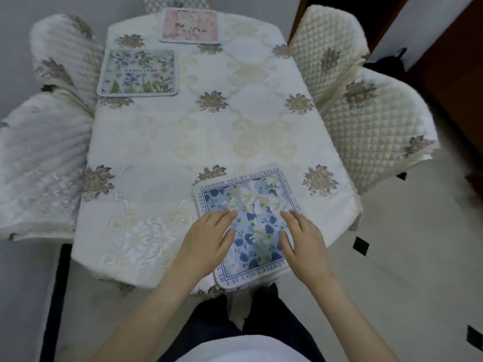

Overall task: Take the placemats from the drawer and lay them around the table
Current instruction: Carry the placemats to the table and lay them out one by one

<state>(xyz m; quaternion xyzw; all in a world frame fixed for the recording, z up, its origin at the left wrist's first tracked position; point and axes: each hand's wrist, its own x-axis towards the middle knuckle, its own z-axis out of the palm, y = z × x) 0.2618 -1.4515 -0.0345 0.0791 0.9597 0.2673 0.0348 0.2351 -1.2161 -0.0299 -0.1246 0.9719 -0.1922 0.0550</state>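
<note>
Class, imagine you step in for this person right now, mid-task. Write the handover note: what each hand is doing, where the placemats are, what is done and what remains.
Left hand: open, fingers flat on the blue placemat.
Right hand: open, also resting flat on that mat.
Blue placemat: at the table's near end, set a little askew, its near corner over the edge of the tablecloth.
Green floral placemat: laid on the far left side.
Pink placemat: laid at the far end.
Done: three mats out.
Left: square up the blue mat. The right side, by the two quilted chairs, has no mat yet. The drawer is out of view.
</note>
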